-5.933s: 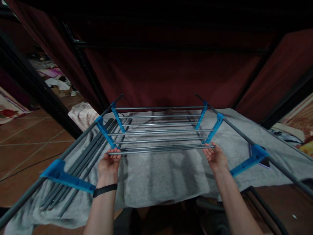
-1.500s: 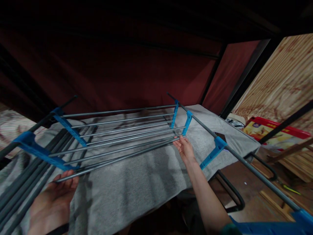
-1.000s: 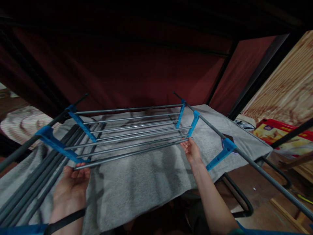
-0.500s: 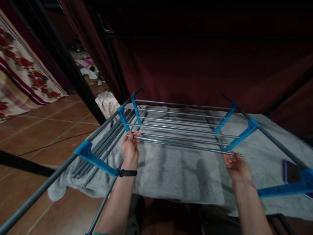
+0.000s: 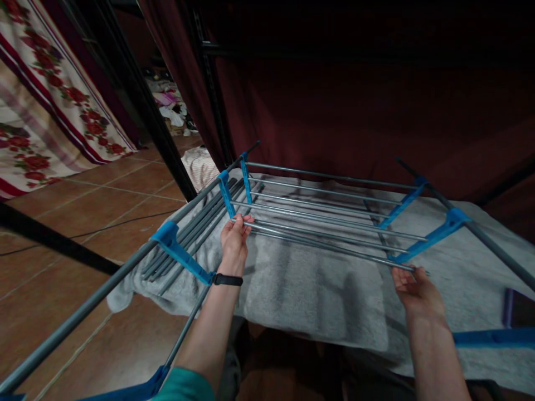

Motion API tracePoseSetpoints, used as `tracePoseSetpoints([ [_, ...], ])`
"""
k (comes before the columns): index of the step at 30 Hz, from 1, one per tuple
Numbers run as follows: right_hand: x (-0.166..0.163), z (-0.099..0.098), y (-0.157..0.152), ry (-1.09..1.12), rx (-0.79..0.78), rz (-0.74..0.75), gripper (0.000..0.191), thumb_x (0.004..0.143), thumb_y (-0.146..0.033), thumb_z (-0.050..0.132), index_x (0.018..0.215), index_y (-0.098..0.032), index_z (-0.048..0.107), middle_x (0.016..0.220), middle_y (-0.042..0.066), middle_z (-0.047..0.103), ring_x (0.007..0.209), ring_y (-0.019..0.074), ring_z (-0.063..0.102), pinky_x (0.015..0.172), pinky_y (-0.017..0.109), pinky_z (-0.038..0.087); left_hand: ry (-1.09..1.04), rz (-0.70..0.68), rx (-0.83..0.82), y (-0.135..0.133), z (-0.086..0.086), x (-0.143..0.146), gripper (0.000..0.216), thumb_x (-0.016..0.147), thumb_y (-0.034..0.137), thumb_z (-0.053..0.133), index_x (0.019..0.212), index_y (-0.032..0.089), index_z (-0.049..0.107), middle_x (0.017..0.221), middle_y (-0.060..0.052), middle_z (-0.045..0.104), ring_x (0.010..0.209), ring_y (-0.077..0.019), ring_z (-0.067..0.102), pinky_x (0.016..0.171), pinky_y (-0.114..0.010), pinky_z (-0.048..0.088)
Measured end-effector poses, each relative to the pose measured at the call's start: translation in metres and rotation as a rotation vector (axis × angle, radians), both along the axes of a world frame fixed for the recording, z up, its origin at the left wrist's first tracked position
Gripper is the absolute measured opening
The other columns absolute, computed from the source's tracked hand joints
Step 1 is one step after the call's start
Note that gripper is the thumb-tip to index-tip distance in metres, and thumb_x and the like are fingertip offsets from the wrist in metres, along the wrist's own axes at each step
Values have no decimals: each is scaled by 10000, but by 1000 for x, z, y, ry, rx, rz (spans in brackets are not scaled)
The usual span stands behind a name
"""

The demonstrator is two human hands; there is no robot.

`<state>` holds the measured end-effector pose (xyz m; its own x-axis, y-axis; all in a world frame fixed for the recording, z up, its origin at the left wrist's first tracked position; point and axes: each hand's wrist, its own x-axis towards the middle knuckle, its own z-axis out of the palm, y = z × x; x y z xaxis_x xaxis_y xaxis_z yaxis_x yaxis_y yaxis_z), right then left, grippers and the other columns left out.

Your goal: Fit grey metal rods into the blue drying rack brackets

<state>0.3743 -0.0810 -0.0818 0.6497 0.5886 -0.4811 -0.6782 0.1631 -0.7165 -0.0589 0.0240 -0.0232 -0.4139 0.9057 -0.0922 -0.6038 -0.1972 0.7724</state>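
My left hand (image 5: 234, 240) is closed on the left end of a thin grey metal rod (image 5: 317, 243), close to a blue plastic bracket (image 5: 226, 195). Under the same rod's right end, the fingers of my right hand (image 5: 418, 292) curl against it, just below the right-hand blue bracket (image 5: 437, 234). The rod slants slightly down to the right. Behind it, several parallel rods span the two sides of a rack frame. A thicker side tube (image 5: 121, 275) carries the left brackets, including a nearer bracket (image 5: 181, 253) beside my wrist.
Several loose grey rods (image 5: 196, 223) lie on a grey blanket (image 5: 313, 295) left of my hand. A dark flat object with a purple edge (image 5: 520, 309) rests at the right. Black posts (image 5: 146, 100) and a maroon curtain (image 5: 334, 122) stand behind; a cable crosses the tiled floor (image 5: 83, 250).
The view has shifted, so the rack and both hands appear farther right. Both hands stay at the rod's ends; its left end sits a little nearer the left bracket.
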Motion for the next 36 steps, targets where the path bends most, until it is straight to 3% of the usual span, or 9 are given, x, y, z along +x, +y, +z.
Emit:
tracePoseSetpoints([
  [7, -1, 1, -1, 7, -7, -7, 165, 919, -203, 436, 787, -201, 534, 807, -7, 614, 740, 82, 658, 675, 234, 597, -10, 9, 40, -2, 2, 3, 134, 777, 223, 702, 811, 135, 607, 762, -52, 707, 678, -116, 663, 617, -203, 466],
  [15, -2, 4, -3, 4, -6, 11, 204, 921, -169, 391, 777, -196, 534, 807, -2, 619, 740, 90, 662, 662, 245, 600, -33, -13, 65, -5, 2, 1, 148, 898, 217, 506, 966, 139, 612, 827, -86, 712, 762, -156, 690, 691, -260, 501],
  [23, 1, 7, -6, 9, -15, 25, 229, 915, -119, 379, 766, -178, 542, 774, -1, 626, 698, 89, 661, 639, 243, 602, -4, -9, 92, -3, 3, 2, 111, 871, 240, 577, 918, 146, 616, 784, -64, 700, 741, -148, 684, 661, -231, 486],
  [29, 9, -2, -9, -71, -12, -43, 190, 828, -19, 442, 783, -190, 511, 785, 6, 642, 685, 133, 677, 588, 311, 610, 13, -89, 168, -3, 5, 6, 187, 834, 265, 641, 981, 151, 632, 856, -81, 712, 825, -167, 690, 690, -245, 503],
  [36, 22, -21, -8, -87, -40, -37, 317, 737, 56, 406, 826, -225, 521, 821, 1, 637, 690, 153, 682, 538, 336, 606, 52, -130, 205, -7, 12, 9, 287, 770, 232, 705, 1036, 164, 621, 935, -92, 713, 900, -193, 685, 703, -256, 506],
])
